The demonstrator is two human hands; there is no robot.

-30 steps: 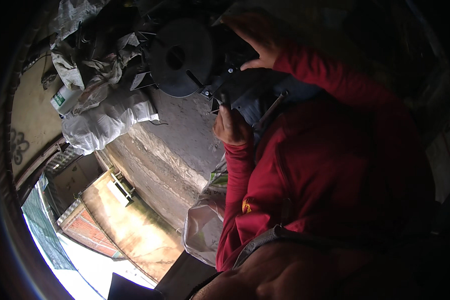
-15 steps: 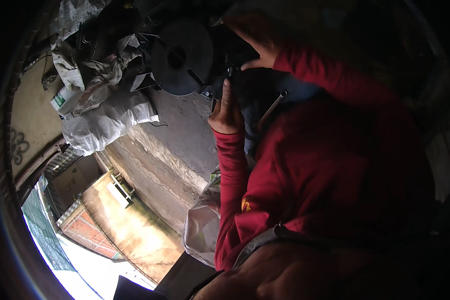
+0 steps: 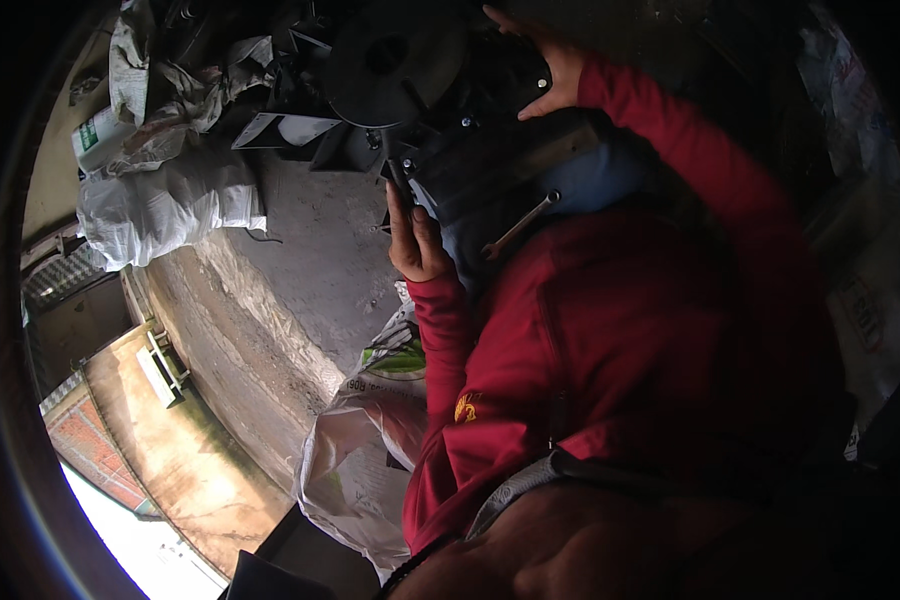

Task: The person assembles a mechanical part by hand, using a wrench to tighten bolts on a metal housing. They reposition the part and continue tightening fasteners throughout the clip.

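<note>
Dk disc = metal by its look, matt & smooth; bolt head = bare metal, shiny; wrench = metal w/ slight sheen; red top = cloth, matt, creased; wht bundle = thin plastic, crinkled, semi-glossy; wht container = smooth plastic; grey floor = concrete-like, matt, rough approx. midway.

The long-sleeved red top bears a yellow emblem.

Red sweatshirt (yellow emblem), blue trousers, blackish disc, dark rod.
</note>
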